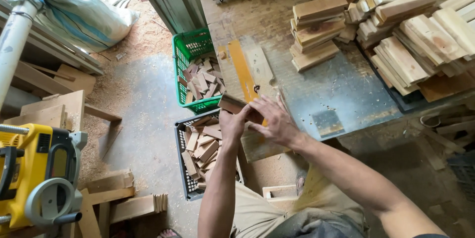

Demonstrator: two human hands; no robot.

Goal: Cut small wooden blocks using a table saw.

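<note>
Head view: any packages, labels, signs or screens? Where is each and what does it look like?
No signs or screens show.
White sack: top left on the ground, bulging, with bluish streaks.
Green crate: beside the table, open mesh plastic, holds wood offcuts.
Dark crate: below the green one, near the left hand, also holds offcuts.
Yellow machine: bottom left; any label is too small to tell.

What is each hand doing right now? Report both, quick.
Left hand: closed on the small wooden block.
Right hand: fingers spread, resting on the same block; a firm grip cannot be told.
</note>
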